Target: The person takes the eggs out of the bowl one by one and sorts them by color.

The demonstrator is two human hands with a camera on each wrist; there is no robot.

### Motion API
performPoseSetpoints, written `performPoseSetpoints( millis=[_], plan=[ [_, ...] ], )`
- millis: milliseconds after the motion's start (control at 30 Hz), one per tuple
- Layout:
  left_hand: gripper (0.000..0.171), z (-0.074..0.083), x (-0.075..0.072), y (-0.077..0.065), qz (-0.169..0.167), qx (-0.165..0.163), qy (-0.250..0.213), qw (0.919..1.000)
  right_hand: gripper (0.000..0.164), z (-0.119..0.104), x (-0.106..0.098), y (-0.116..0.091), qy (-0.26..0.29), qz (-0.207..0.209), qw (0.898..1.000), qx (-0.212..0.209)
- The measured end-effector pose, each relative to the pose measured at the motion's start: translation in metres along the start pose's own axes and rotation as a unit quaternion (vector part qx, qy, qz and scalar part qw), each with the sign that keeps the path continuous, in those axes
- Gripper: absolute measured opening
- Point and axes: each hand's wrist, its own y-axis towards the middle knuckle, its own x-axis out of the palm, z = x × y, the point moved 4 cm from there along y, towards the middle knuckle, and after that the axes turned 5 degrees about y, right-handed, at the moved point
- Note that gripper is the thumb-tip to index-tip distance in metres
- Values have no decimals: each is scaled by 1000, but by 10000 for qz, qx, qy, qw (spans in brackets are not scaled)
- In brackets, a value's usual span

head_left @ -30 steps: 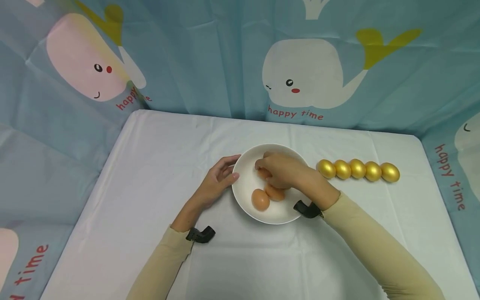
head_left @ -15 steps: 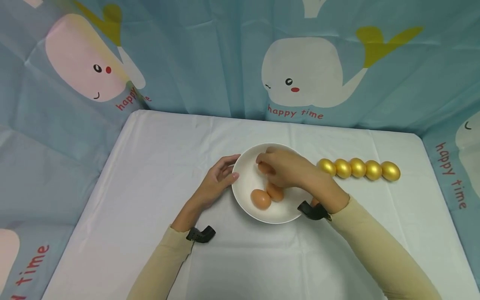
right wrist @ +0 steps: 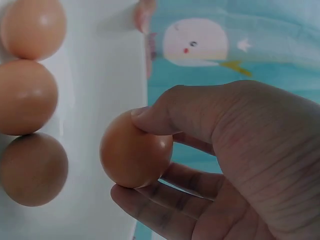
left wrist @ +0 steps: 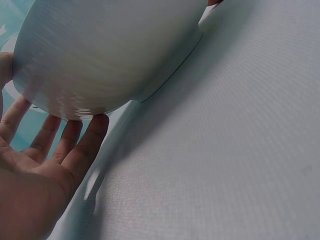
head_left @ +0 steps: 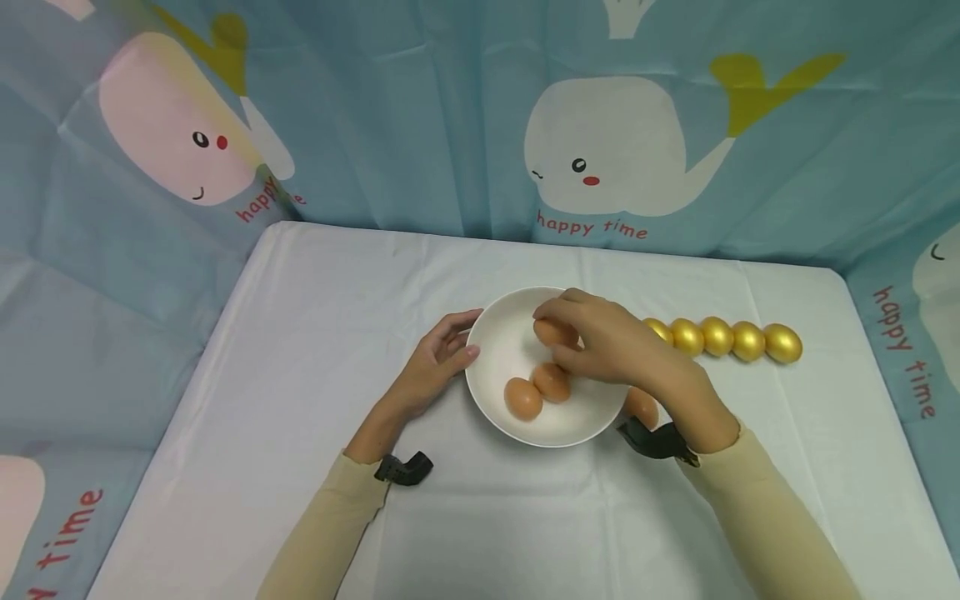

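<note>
A white bowl (head_left: 487,358) stands on the white-covered table. My left hand (head_left: 435,358) rests against its left side; in the left wrist view the straight, spread fingers (left wrist: 92,142) touch the outer wall. My right hand (head_left: 615,342) pinches a brown egg (right wrist: 135,150) between thumb and fingers, over the back right part of the bowl. Two brown eggs lie touching in the bowl, a front egg (head_left: 522,399) and one beside it (head_left: 552,382). The right wrist view shows a third egg (right wrist: 34,169) in their row; in the head view my hand hides it.
Another brown egg (head_left: 642,407) lies on the table, right of the bowl under my right forearm. Several golden eggs (head_left: 717,336) form a row farther right, the leftmost partly covered by my right arm. A blue whale-print curtain (head_left: 420,125) hangs behind the table.
My right hand has shifted to the right with the brown egg pinched in it. The egg beside the bowl has come into view from behind my wrist. My left hand stays put.
</note>
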Motion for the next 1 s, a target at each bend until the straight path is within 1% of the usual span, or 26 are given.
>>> performPoseSetpoints(
  millis=[233,300,433,567,633,733,833,933,1000],
  plan=[
    [52,0,-1,0,1,-27,40,10000,35,2,-8,-21,388,416,9984,74],
    [52,0,-1,0,-5,-21,33,10000,36,4,-10,-29,545,613,9966,43],
    [53,1,1,0,-33,-8,20,10000,39,12,-13,-44,974,1062,9896,-15],
    [53,2,1,-1,-23,-5,18,10000,47,24,-15,-57,1405,1450,9790,295],
    [53,2,1,0,-21,2,6,10000,50,29,-16,-64,1535,1654,9730,475],
    [53,2,1,0,-44,30,32,10000,48,36,-17,-75,1602,1964,9656,575],
    [53,2,1,1,-50,64,47,10000,47,42,-17,-85,1585,2232,9603,538],
    [53,1,1,1,-30,70,24,10000,47,47,-13,-96,1587,2350,9572,587],
    [53,0,1,1,-26,72,-12,10000,47,52,-10,-103,1551,2394,9560,692]
  ],
)
